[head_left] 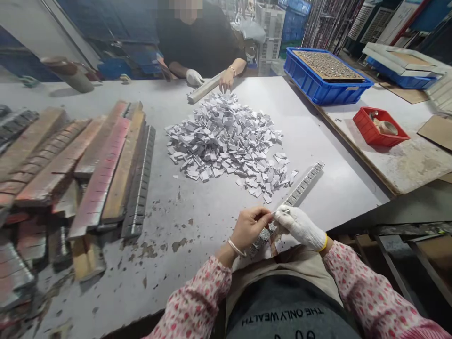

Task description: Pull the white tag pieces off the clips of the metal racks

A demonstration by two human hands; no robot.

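Observation:
Bare and with a bracelet at the wrist, my left hand (250, 227) is closed in a pinch over a slotted bar (302, 184). My right hand (300, 226), in a white knitted glove, is closed beside it, its fingertips meeting the left ones above the bar. What the fingertips hold is too small to make out. The bar lies slanted across the table edge near my lap, its far end pointing up to the right. Just beyond it spreads a large pile of small white pieces (226, 141).
Stacked wooden bars (102, 174) cover the table's left side. Across the table, a person (203, 42) holds another bar (206, 88). On the right stand a blue crate (318, 89) and a red bin (377, 134) on a second table.

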